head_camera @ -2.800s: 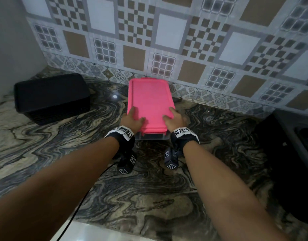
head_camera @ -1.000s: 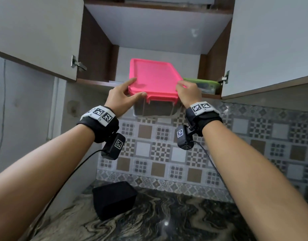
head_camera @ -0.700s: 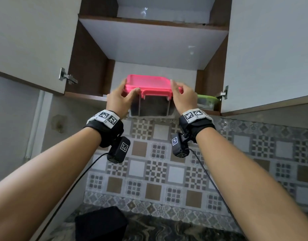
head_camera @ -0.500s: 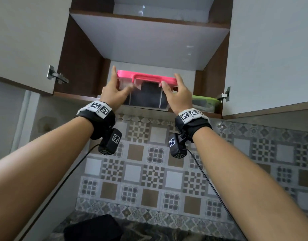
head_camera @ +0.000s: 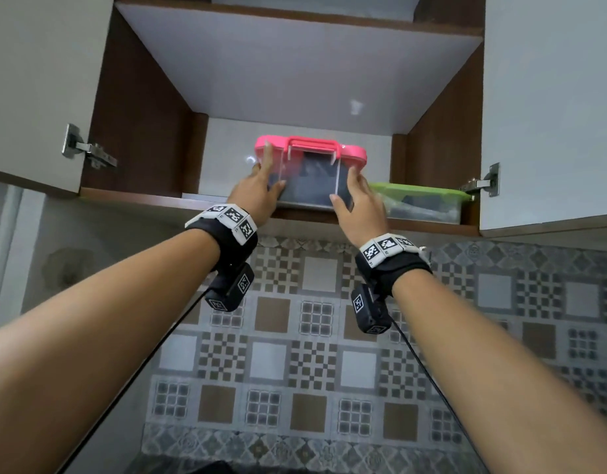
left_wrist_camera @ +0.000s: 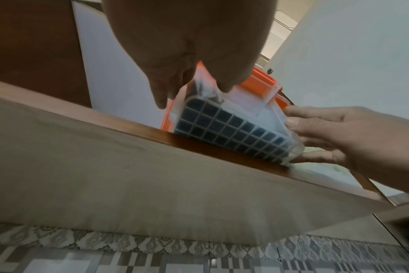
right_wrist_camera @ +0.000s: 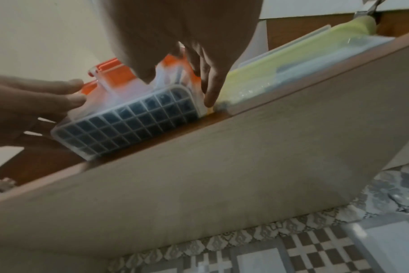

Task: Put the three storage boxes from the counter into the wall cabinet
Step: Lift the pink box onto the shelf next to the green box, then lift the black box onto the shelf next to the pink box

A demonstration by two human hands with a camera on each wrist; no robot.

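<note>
The pink-lidded storage box (head_camera: 309, 172), tilted with its front overhanging the wall cabinet's bottom shelf (head_camera: 131, 195) beside a green-lidded box (head_camera: 422, 200), is gripped by left hand (head_camera: 257, 193) and right hand (head_camera: 358, 200), and could tip out if released early.

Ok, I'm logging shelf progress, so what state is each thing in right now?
Pink-lidded box: lid on, tilted, partly over the shelf edge.
Green-lidded box: lid on, resting on the shelf.
Cabinet doors: open.
Left hand: holds the pink-lidded box.
Right hand: holds the pink-lidded box.
</note>
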